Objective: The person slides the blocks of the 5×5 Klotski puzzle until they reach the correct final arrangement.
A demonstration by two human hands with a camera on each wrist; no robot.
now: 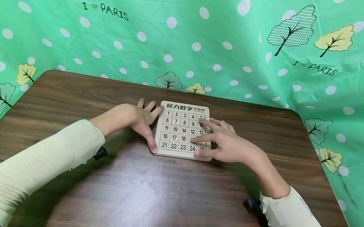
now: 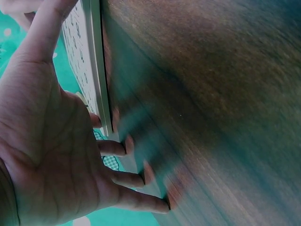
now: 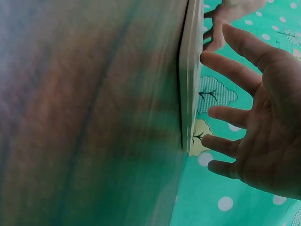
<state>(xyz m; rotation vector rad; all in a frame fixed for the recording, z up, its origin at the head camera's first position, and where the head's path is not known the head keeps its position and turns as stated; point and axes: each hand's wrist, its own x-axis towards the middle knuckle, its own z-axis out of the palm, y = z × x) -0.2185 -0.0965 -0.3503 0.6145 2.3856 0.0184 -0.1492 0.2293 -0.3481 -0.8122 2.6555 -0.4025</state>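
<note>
Touching the number puzzle [image 1: 183,130] along its left edge, our left hand [image 1: 142,120] outspread, we extend our relaxed right hand [image 1: 229,144] over its tiles [image 1: 176,121].

Green dotted curtain [image 1: 184,28], dark wooden table [image 1: 100,197]

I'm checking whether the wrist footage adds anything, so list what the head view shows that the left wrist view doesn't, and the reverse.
Only the head view shows the numbers legibly, the PARIS lettering and both pale sleeves along the forearms.

Only the left wrist view shows the palm of the left hand, with reflections of its fingers in the tabletop.

Both show the left hand at the number board, the dark wooden tabletop and the green dotted cloth.
</note>
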